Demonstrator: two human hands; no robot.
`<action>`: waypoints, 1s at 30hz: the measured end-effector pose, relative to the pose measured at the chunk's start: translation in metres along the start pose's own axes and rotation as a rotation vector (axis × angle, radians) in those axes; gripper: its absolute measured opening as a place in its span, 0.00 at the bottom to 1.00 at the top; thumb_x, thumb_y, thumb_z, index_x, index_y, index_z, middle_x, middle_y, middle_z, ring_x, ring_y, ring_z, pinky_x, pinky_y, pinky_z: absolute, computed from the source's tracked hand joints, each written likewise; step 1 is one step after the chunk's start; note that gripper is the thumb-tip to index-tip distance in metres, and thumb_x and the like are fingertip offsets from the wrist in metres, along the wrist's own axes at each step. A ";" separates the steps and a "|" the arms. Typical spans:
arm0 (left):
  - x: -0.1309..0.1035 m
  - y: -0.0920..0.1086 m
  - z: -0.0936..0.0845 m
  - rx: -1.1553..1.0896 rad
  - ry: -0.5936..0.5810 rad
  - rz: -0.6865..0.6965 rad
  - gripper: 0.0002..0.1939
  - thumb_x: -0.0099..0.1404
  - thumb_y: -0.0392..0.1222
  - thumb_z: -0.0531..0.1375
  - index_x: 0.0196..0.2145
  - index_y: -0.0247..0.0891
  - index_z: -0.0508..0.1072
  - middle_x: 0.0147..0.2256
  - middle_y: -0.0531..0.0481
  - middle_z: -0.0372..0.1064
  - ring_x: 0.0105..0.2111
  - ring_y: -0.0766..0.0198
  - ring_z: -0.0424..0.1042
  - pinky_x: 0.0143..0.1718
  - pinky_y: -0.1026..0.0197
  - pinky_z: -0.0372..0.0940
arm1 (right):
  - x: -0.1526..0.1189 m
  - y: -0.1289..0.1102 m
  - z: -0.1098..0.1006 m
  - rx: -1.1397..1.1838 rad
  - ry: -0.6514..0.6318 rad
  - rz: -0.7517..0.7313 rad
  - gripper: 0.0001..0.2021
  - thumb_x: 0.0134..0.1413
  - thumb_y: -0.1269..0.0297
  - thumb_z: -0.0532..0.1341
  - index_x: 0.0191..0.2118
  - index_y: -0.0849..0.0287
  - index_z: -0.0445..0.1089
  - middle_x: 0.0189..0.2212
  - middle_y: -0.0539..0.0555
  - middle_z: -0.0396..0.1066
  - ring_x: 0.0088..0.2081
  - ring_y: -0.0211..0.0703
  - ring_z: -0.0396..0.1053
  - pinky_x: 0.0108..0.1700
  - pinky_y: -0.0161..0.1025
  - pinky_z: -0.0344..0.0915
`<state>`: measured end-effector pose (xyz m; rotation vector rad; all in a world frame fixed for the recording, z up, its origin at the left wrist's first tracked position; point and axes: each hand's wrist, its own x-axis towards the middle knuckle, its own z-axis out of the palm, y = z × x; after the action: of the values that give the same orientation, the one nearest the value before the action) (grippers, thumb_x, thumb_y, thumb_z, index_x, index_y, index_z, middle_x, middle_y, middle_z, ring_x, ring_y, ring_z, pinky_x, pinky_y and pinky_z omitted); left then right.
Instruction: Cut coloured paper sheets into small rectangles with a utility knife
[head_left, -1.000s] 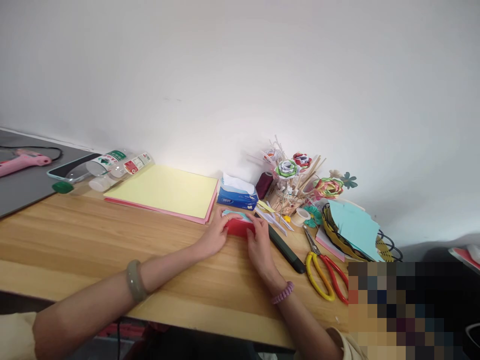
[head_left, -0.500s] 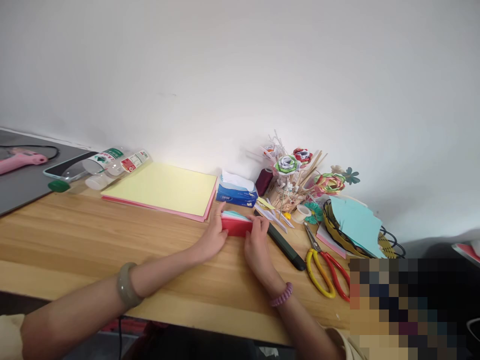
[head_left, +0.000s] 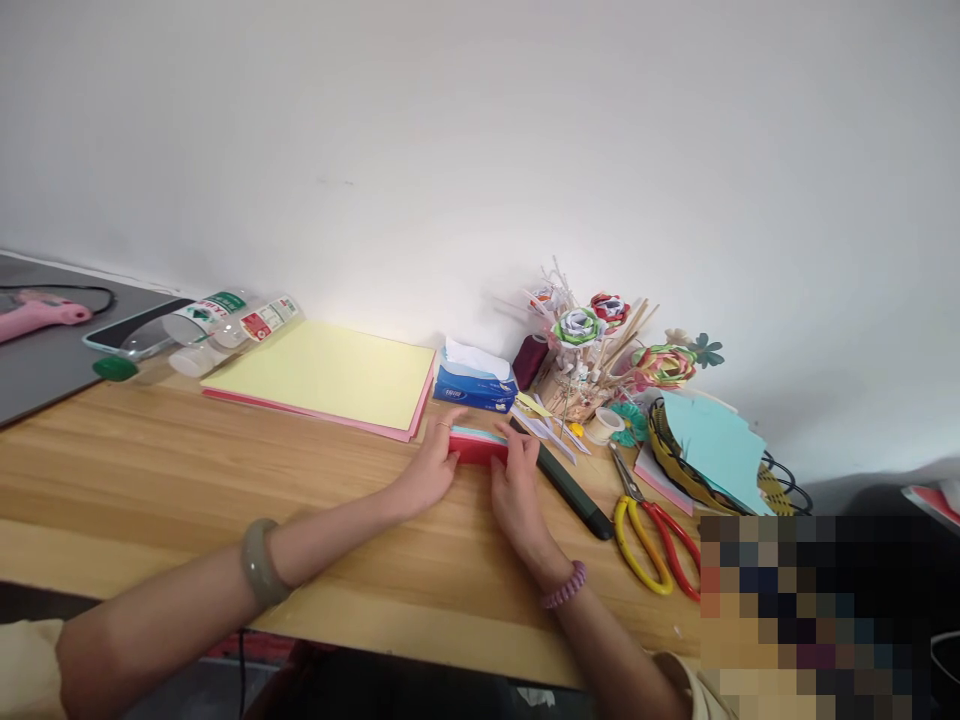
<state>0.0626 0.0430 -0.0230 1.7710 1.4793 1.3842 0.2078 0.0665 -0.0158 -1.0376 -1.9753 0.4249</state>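
Note:
Between my two hands is a small stack of paper [head_left: 478, 450], red on the side toward me with light blue and white edges along its top. My left hand [head_left: 435, 465] pinches its left end, thumb at the front. At its right end my right hand [head_left: 516, 480] grips it with thumb and bent fingers. The stack is held just above the wooden table [head_left: 337, 580]. A dark green cutter [head_left: 570, 490] lies right beside my right hand, and a blue tissue pack [head_left: 475, 385] is just behind the paper.
Yellow and pink sheets [head_left: 330, 375] lie back left, near plastic bottles [head_left: 217, 320] and a phone [head_left: 131, 328]. To the right are scissors [head_left: 645, 530], paper flowers [head_left: 579, 327], a tape roll [head_left: 604, 425] and a basket [head_left: 664, 450] with light blue paper [head_left: 712, 450].
The paper stack has tilted, so its red face looks narrower and its top edge flatter. Both hands keep hold of it and have shifted very slightly right in the view.

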 end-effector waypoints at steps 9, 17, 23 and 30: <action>0.010 -0.009 -0.005 0.096 -0.113 0.049 0.25 0.62 0.26 0.47 0.56 0.39 0.59 0.48 0.42 0.58 0.51 0.54 0.62 0.55 0.46 0.56 | 0.006 0.001 -0.005 -0.031 -0.033 -0.064 0.14 0.59 0.62 0.57 0.50 0.59 0.63 0.50 0.56 0.62 0.50 0.47 0.63 0.49 0.52 0.63; 0.011 -0.015 -0.006 0.080 -0.118 0.034 0.22 0.61 0.28 0.48 0.52 0.41 0.63 0.47 0.44 0.63 0.49 0.55 0.64 0.53 0.48 0.58 | 0.007 0.006 -0.014 -0.055 -0.151 -0.017 0.15 0.60 0.58 0.57 0.50 0.58 0.64 0.48 0.55 0.65 0.44 0.43 0.67 0.45 0.48 0.66; 0.014 -0.007 -0.019 -0.041 -0.108 0.002 0.20 0.59 0.29 0.50 0.48 0.43 0.68 0.49 0.48 0.67 0.52 0.56 0.64 0.56 0.50 0.56 | 0.014 0.010 -0.030 0.034 -0.306 0.052 0.15 0.59 0.58 0.57 0.49 0.58 0.65 0.47 0.55 0.67 0.44 0.43 0.67 0.46 0.48 0.66; 0.035 0.004 -0.029 -0.264 -0.051 -0.174 0.23 0.58 0.35 0.56 0.52 0.37 0.63 0.40 0.46 0.72 0.37 0.58 0.74 0.38 0.55 0.69 | 0.040 0.017 -0.048 0.350 -0.401 0.351 0.15 0.59 0.58 0.58 0.48 0.60 0.65 0.44 0.54 0.68 0.40 0.41 0.69 0.41 0.44 0.69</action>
<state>0.0364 0.0663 0.0053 1.4684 1.3213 1.3647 0.2434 0.1040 0.0231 -1.1323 -1.9538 1.2050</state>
